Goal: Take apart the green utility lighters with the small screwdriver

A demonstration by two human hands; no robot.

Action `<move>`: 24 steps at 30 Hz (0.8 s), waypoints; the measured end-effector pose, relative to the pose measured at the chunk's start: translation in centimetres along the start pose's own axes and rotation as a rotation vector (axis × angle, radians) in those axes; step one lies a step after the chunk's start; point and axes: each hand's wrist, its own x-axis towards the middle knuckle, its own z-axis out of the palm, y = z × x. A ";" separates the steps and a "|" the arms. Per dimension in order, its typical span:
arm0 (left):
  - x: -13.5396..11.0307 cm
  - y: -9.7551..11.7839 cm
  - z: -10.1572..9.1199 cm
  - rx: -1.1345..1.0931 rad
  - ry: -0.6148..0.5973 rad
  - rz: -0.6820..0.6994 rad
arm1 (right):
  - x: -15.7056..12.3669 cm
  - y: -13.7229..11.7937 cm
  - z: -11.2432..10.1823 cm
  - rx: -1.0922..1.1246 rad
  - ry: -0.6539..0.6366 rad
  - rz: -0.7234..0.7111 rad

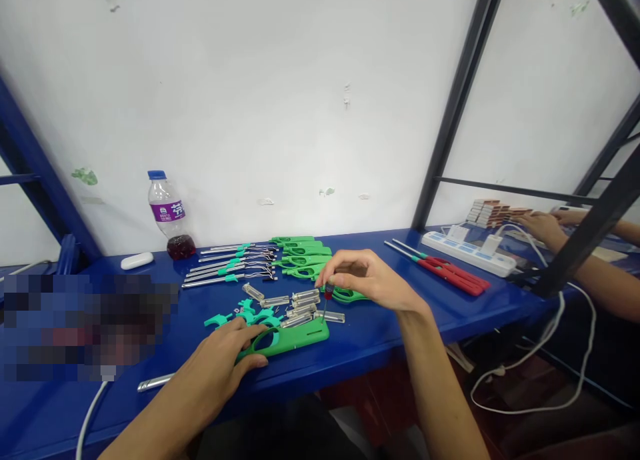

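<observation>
My left hand [227,353] is closed around the front part of a green lighter [295,339] lying on the blue table, its metal tube [155,382] sticking out beyond my wrist. In my right hand [357,277] is a small screwdriver [328,292] with a dark red handle, held upright in a pinch. Its shaft points down to the rear end of the lighter's body. Just behind the lighter lie several clear fuel tanks [300,308] and teal triggers [250,315]. Further back are green lighter shells [303,250] and metal tubes with wires [220,270].
Two red lighters [453,273] lie at right beside a white power strip [470,253]. A bottle of dark drink [171,217] and a white case [137,261] stand at the back left. Another person's hands [545,227] are by stacked boxes [487,213] at far right. Cables hang below.
</observation>
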 end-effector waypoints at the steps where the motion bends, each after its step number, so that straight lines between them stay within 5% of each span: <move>1: 0.0 -0.1 0.1 0.006 0.010 -0.001 | 0.0 -0.1 0.1 -0.026 -0.014 -0.003; 15: 0.1 0.2 -0.2 0.056 -0.044 -0.039 | 0.5 -0.2 0.9 -0.161 0.073 0.016; 20: 0.2 -0.3 0.0 0.032 -0.013 -0.008 | 0.7 0.0 1.0 -0.263 0.260 0.060; 24: 0.2 -0.5 0.3 0.014 -0.013 0.007 | 0.6 0.0 1.0 -0.251 0.251 0.065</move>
